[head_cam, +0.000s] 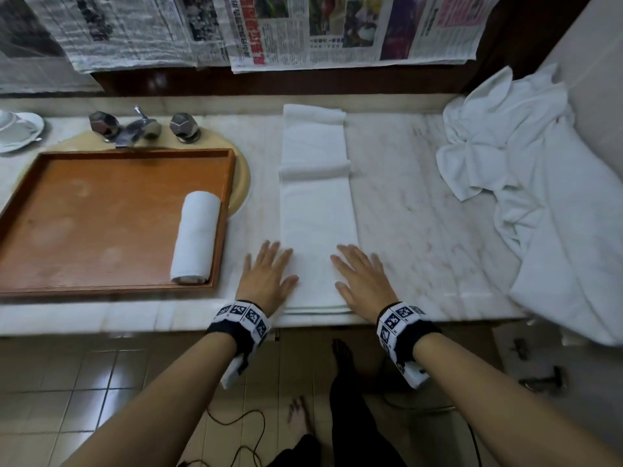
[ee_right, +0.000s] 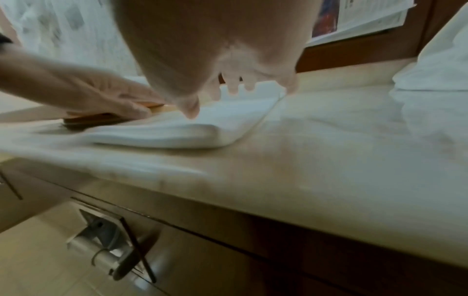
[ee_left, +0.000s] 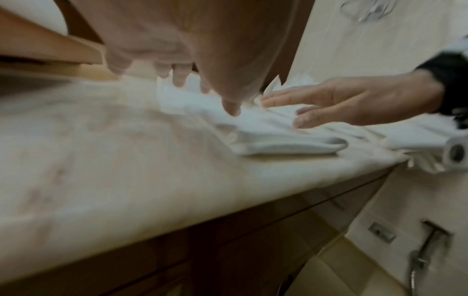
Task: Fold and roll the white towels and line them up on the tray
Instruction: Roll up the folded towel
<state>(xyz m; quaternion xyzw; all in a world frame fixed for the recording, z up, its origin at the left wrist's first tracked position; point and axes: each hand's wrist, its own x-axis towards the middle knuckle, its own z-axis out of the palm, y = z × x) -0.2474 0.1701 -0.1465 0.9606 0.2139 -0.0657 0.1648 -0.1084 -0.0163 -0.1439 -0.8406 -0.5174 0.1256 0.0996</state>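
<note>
**Marble counter, one towel rolled, one laid out flat**

Marble, pale and veined, forms the long counter (head_cam: 421, 203) that carries everything here. Above its far edge, sheets of newspaper (head_cam: 303, 28) hang over the dark wall. At the counter's right end lies a heap of loose white towels (head_cam: 526, 156), crumpled and spilling over the front edge. On the left sits the brown wooden tray (head_cam: 84, 224), partly covering a beige sink (head_cam: 243, 176) with a chrome faucet (head_cam: 141, 128) behind it. A white dish (head_cam: 18, 131) stands at the far left corner.

Between the tray and the heap, a folded towel (head_cam: 317, 203) stretches as a long narrow strip from the near edge of the counter toward the wall, with a small crosswise ridge about halfway along. A rolled towel (head_cam: 195, 237) lies inside the tray against its right rim, running near to far.

The left hand (head_cam: 269, 273) rests flat at the strip's near left corner, fingers straight and spread, partly on the marble. The right hand (head_cam: 362, 279) lies flat at the near right corner, fingers likewise extended, gripping nothing. Both wrists wear black bands with patterned white tags. In the wrist views the fingertips (ee_right: 234, 90) press down on the cloth.
</note>
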